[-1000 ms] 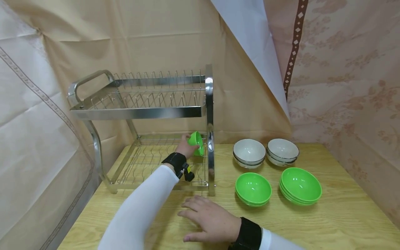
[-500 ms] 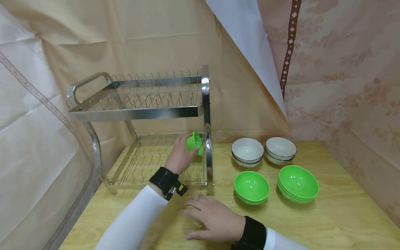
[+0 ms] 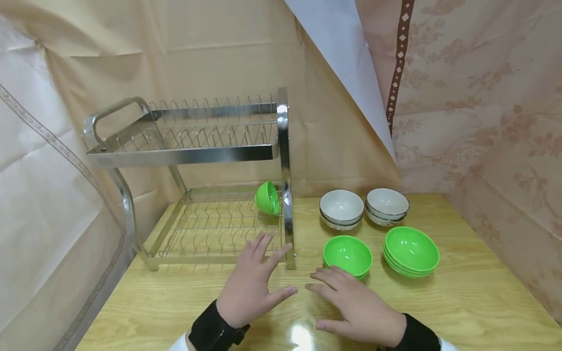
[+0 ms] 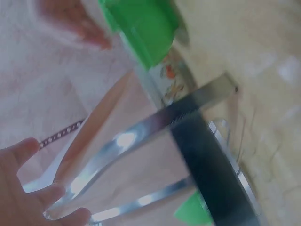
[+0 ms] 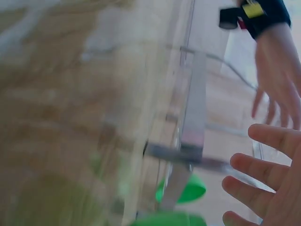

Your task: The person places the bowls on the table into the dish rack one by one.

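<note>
The two-tier steel dish rack [image 3: 189, 156] fills the left of the frame; one green bowl [image 3: 267, 198] stands on edge at its lower tier's right end. Both hands hover empty, fingers spread: left hand [image 3: 252, 285], right hand [image 3: 357, 309]. Judged next: the right hand grips the nearest green bowl stack [image 3: 348, 255] by its rim.

Wooden table [image 3: 461, 302]: steel dish rack [image 3: 193, 156], white bowl stacks [image 3: 341, 208], green bowl stacks [image 3: 411, 249].

A black wrist strap is worn behind each bare hand, left hand [image 3: 248, 287] and right hand [image 3: 356, 308]; white sleeves are glimpsed beyond.
</note>
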The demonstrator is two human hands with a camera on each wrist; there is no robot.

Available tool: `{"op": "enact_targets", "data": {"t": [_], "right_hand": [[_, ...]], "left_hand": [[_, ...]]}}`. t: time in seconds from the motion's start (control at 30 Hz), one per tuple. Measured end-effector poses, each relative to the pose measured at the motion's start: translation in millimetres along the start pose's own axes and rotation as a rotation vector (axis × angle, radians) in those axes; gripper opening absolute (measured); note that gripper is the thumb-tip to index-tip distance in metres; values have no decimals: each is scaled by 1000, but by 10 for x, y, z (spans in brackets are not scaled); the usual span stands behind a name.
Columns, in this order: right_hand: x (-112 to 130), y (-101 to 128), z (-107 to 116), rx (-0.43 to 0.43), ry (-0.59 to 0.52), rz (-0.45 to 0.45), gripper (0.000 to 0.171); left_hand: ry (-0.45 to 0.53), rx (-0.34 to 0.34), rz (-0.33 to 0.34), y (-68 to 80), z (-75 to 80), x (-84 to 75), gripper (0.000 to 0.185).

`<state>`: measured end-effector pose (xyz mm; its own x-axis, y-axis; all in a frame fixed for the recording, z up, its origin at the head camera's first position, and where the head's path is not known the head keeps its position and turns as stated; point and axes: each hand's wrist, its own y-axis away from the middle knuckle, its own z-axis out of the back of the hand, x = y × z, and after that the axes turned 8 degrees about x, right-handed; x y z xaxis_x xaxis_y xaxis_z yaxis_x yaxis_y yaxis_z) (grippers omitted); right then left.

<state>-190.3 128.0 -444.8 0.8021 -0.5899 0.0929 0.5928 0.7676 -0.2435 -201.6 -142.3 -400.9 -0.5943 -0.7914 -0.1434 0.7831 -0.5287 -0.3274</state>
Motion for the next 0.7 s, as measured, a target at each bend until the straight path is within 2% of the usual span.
{"op": "enact_targets", "data": {"t": [0.1, 0.27, 0.4, 0.53, 0.7], "right_hand": [[-92, 108, 60, -48, 24, -29, 65], [-186, 158, 139, -75, 46, -66, 64], [-233, 157, 172, -89, 49, -107, 55], [-303, 141, 197, -96, 46, -185, 45], [-413, 149, 185, -73, 75, -263, 33]], "left_hand": [[-14, 35, -16, 13, -72, -43, 80], [5, 39, -29, 14, -134, -62, 82], [8, 43, -38, 11, -144, -63, 83], [0, 51, -31, 13, -147, -59, 83], [11, 48, -33, 27, -157, -67, 84]]}}
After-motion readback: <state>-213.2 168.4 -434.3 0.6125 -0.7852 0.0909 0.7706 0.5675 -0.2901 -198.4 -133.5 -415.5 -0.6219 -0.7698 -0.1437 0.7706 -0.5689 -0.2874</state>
